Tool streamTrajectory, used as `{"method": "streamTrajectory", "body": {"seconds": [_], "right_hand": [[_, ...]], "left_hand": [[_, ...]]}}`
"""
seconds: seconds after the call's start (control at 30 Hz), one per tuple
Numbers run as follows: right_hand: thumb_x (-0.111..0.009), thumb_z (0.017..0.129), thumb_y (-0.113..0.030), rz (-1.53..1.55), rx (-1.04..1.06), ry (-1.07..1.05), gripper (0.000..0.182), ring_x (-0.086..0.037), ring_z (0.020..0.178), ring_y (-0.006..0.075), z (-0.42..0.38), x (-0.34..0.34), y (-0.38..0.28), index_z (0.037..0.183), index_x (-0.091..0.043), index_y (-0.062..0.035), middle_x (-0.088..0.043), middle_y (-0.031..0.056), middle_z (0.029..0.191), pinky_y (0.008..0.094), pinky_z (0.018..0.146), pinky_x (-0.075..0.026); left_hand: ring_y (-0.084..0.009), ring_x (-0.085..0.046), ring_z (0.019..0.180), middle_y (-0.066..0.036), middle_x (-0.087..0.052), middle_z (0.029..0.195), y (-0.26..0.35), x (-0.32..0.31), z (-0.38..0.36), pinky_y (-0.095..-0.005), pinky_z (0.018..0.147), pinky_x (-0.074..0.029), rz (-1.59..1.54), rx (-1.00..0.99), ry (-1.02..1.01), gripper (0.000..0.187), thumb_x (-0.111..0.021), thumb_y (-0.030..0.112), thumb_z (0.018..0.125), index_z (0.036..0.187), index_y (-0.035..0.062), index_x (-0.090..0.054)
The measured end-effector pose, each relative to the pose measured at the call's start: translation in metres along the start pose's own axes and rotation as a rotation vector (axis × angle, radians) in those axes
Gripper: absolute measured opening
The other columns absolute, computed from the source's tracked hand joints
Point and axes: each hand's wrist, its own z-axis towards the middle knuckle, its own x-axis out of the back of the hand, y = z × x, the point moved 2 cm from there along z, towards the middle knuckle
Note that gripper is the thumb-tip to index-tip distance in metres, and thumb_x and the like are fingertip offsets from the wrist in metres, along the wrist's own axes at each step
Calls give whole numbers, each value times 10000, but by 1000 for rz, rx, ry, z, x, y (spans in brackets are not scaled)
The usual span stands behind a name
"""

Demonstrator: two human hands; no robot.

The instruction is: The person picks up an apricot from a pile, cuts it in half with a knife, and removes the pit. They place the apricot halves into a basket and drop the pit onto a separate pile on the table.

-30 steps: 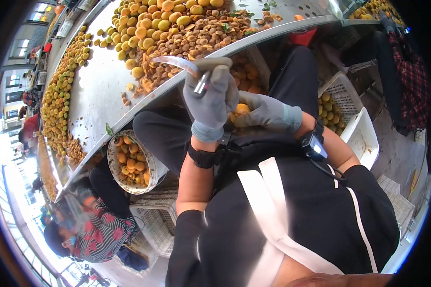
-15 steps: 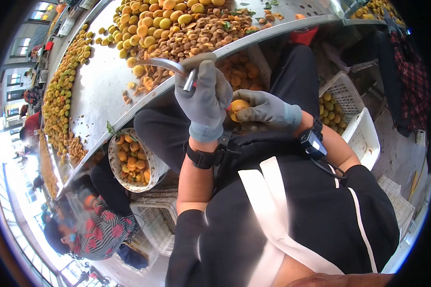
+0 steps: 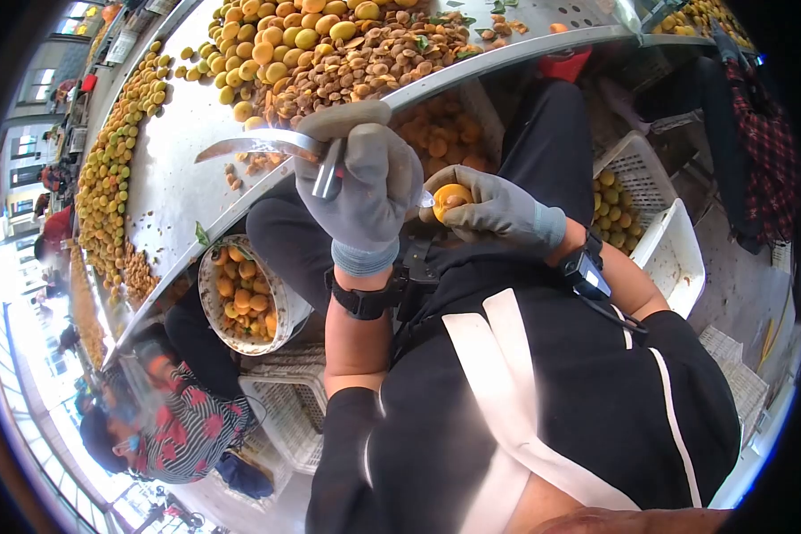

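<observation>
My left hand (image 3: pixel 360 173), in a grey glove, is closed around a knife with a curved blade (image 3: pixel 245 144) that points left. A short shiny metal tube (image 3: pixel 328 171) also sticks out of this fist. Close beside it, my gloved right hand (image 3: pixel 503 206) pinches an apricot (image 3: pixel 452 199) between thumb and fingers. The fruit faces up, with a brownish patch like its stone showing. A small pale tip (image 3: pixel 426 199) shows between the left fist and the fruit. Both hands are over my lap, in front of the table edge.
The metal table (image 3: pixel 182 147) carries whole apricots (image 3: pixel 285 40) and a heap of brown stones (image 3: pixel 365 76). A white bucket of apricots (image 3: pixel 251 298) stands at left, crates (image 3: pixel 636 182) at right. A person in a patterned top (image 3: pixel 196 427) sits at lower left.
My left hand has moved slightly left and down with the knife, whose blade now lies flatter. The apricot has turned in my right hand and shows a brownish patch.
</observation>
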Motion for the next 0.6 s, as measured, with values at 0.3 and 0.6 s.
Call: {"method": "streamTrajectory", "body": {"seconds": [0.3, 0.6], "right_hand": [[-616, 928, -208, 127, -85, -39, 364, -477, 624, 40, -11, -17, -15, 1226, -453, -78, -590, 3, 942, 177, 525, -394], [-604, 932, -193, 259, -7, -90, 331, -447, 631, 31, -12, -24, -11, 1201, -447, -81, -520, -6, 900, 169, 528, -368]], "left_hand": [[-79, -504, 453, -35, -587, 641, -15, 3, -20, -192, 407, -372, -10, 136, 111, 326, -696, 206, 858, 1036, -39, -575], [-75, -451, 412, -37, -554, 593, -13, 0, -10, -207, 376, -345, -285, 117, 0, 207, -627, 130, 900, 1025, -29, -582]]}}
